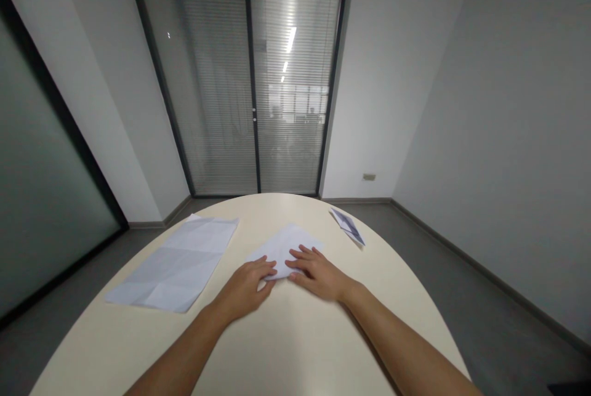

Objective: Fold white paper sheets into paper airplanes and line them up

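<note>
No readable text or numbers.

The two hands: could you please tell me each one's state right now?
Left hand: on the middle paper; cannot tell whether it grips.
Right hand: open, spread on the same paper.

Bare left hand and right hand, bare forearms
Slim, tapering fingers run from smooth-backed hands; each wrist narrows a little, then the forearm broadens evenly, uncovered, down to the lower edge of the view; finer markings are too small to make out
</note>
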A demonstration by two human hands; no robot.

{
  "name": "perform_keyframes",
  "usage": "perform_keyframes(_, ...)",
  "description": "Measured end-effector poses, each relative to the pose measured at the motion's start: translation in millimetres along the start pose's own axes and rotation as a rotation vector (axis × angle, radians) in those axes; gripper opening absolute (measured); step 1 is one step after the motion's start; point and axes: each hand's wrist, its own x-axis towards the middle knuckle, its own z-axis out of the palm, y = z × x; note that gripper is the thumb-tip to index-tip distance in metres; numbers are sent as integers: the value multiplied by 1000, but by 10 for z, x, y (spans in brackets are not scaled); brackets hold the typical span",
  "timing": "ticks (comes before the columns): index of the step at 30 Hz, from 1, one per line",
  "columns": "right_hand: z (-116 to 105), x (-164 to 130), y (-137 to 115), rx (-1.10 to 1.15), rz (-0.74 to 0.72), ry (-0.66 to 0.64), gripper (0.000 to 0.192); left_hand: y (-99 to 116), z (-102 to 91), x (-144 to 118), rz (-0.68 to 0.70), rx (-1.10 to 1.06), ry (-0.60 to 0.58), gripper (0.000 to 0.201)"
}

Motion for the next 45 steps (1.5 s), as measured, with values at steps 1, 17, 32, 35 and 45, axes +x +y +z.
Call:
perform_keyframes(1, -3, 1, 2, -2, -6, 1, 55, -11, 7, 6, -14, -18, 10, 28)
perform_keyframes(17, 84, 55, 107, 72, -155, 161, 36, -12, -56, 53, -137, 8, 96, 24)
perform_keyframes(32, 114, 42, 90, 40, -80, 203, 54, -23, 13, 16, -296, 128, 162, 28)
perform_keyframes(35, 136, 48, 132, 4, -104, 211, 65, -44, 31, 12, -292, 145, 160, 28)
perform_keyframes(45, 38, 14, 5, -141, -92, 144, 41, 61, -59, 52, -177, 188, 90, 36)
